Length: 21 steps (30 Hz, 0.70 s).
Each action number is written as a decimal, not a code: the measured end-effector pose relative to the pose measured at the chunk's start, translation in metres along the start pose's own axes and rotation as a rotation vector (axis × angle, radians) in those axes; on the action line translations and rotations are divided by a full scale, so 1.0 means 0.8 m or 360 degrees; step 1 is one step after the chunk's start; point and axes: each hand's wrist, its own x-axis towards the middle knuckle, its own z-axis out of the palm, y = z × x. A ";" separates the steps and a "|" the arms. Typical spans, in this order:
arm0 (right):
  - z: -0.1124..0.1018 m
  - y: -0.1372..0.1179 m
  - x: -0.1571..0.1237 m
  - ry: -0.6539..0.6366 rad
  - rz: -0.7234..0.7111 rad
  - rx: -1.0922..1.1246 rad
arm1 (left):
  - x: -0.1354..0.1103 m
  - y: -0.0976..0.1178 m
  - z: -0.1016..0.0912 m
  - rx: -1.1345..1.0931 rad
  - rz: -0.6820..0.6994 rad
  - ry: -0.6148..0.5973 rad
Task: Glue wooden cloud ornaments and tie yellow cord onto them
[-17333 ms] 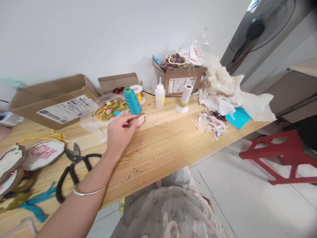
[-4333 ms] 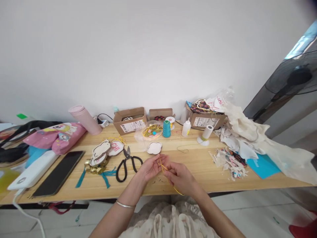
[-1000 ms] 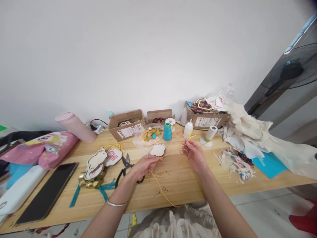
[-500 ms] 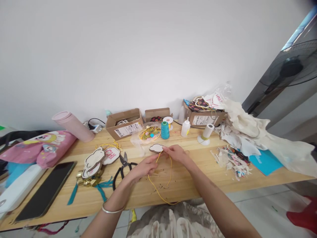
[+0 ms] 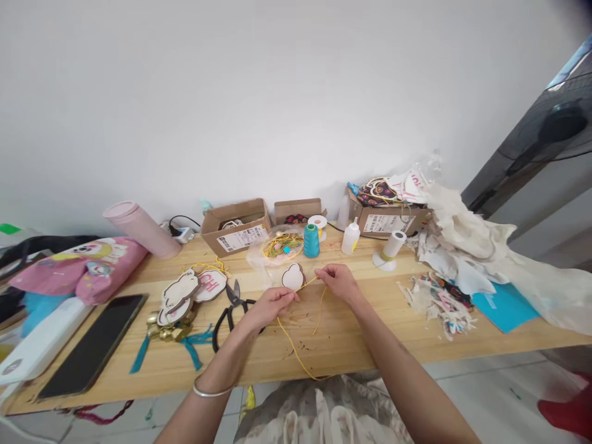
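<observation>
My left hand (image 5: 271, 303) pinches a yellow cord (image 5: 296, 351) above the wooden table (image 5: 351, 333). My right hand (image 5: 337, 280) pinches the same cord farther along, so a short stretch runs taut between them. A white cloud-shaped wooden piece (image 5: 293, 276) hangs tilted on that stretch, just above my left fingers. The cord's loose part loops down over the table's front edge.
Black scissors (image 5: 231, 305) lie left of my hands, beside a pile of cloud-shaped pieces (image 5: 189, 290) with teal tassels. Behind stand a teal thread cone (image 5: 311, 240), a glue bottle (image 5: 350, 237), cardboard boxes (image 5: 235, 225) and a bag of cords. Fabric scraps (image 5: 435, 299) lie right; a phone (image 5: 92, 345) lies left.
The cloud-shaped piece has left the table and now hangs tilted on the cord. My right hand pulled the cord taut to the right.
</observation>
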 end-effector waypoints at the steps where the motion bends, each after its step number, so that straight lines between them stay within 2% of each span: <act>1: 0.000 -0.002 -0.001 0.0018 -0.0013 0.0002 | 0.002 -0.002 0.001 -0.0036 0.0004 -0.0001; 3: 0.000 -0.010 -0.005 0.0016 -0.0038 0.0007 | 0.004 -0.004 0.006 -0.0176 -0.0027 0.0001; 5: 0.002 -0.020 -0.008 -0.0029 -0.0075 0.0045 | 0.004 -0.004 0.014 -0.0450 -0.0150 -0.0035; 9: 0.004 -0.040 -0.018 -0.0161 -0.0160 0.0284 | 0.005 -0.003 0.034 -0.1360 -0.0546 -0.0376; 11: 0.004 -0.045 -0.024 -0.0247 -0.0144 0.0385 | 0.007 0.000 0.044 -0.1829 -0.0634 -0.0512; 12: 0.003 -0.047 -0.027 -0.0280 -0.0139 0.0412 | 0.008 0.003 0.049 -0.2029 -0.0626 -0.0522; 16: -0.004 -0.046 -0.037 -0.0236 -0.0182 0.0437 | 0.009 0.021 0.061 -0.2513 -0.0450 -0.0314; 18: -0.008 -0.044 -0.037 -0.0157 -0.0166 0.0455 | 0.006 0.030 0.063 -0.2575 -0.0401 -0.0225; 21: -0.013 -0.041 -0.033 0.0050 -0.0142 0.0487 | -0.001 0.037 0.064 -0.2474 -0.0406 -0.0175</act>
